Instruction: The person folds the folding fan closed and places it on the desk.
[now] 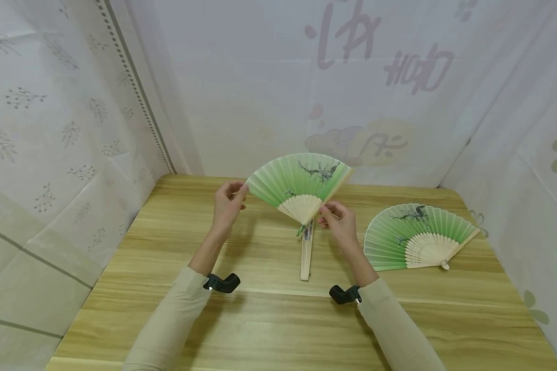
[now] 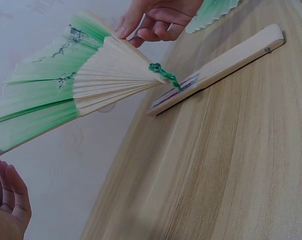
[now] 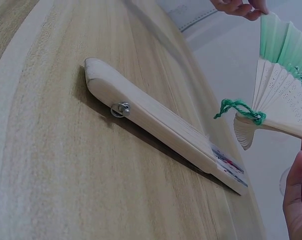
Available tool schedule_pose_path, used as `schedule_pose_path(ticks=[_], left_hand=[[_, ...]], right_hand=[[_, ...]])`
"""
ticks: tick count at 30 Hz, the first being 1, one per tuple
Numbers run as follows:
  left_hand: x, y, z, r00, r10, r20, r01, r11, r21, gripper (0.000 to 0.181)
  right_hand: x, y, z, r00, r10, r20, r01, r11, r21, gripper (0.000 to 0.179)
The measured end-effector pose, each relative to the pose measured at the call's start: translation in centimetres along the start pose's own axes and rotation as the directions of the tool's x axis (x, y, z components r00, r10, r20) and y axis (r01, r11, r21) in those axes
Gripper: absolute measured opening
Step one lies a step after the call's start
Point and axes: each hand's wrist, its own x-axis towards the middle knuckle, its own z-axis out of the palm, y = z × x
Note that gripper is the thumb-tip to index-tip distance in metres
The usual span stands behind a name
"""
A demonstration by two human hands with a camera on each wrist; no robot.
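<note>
A green folding fan (image 1: 301,180) with a dark branch print is spread wide above the table, held up between both hands. The left hand (image 1: 228,205) pinches the outer tip of its left edge. On the other side the right hand (image 1: 339,222) grips the right guard stick low down, thumb in front. A green cord (image 2: 163,75) hangs from the pivot of the pale ribs. Beneath it lies a closed folding fan (image 1: 306,252), its pale wooden sticks toward the person and a metal rivet (image 3: 121,109) near its end.
A second spread green fan (image 1: 415,237) lies on the right of the wooden table (image 1: 269,324). Printed white cloth (image 1: 241,93) hangs behind the table and along both sides. Dark wrist cameras (image 1: 223,283) sit at the cuffs of both sleeves.
</note>
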Motion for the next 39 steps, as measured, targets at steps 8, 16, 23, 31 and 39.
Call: schedule_pose_path(ticks=[8, 16, 23, 31, 39], left_hand=[[-0.5, 1.5, -0.1, 0.999, -0.001, 0.05, 0.001, 1.0, 0.006, 0.032], [-1.3, 3.3, 0.3, 0.999, -0.01, 0.053, 0.01, 1.0, 0.002, 0.029], [-1.4, 3.7, 0.7, 0.998, -0.008, 0.057, 0.008, 1.0, 0.006, 0.029], [-0.3, 1.7, 0.7, 0.999, -0.005, 0.053, 0.005, 1.0, -0.002, 0.031], [0.3, 0.3, 0.8, 0.999, 0.013, 0.032, -0.014, 1.0, 0.026, 0.034]], right_hand=[[-0.4, -0.9, 0.4, 1.0, -0.008, 0.0, 0.008, 1.0, -0.019, 0.022], [-1.2, -2.5, 0.9, 1.0, -0.009, 0.013, 0.009, 1.0, -0.017, 0.02], [-1.2, -2.4, 0.8, 1.0, 0.016, 0.015, -0.016, 0.999, -0.029, 0.021], [-0.2, -0.1, 0.4, 0.999, 0.031, 0.011, -0.031, 1.0, -0.003, 0.025], [-0.3, 0.3, 0.7, 1.0, -0.01, 0.003, 0.01, 0.999, -0.032, 0.026]])
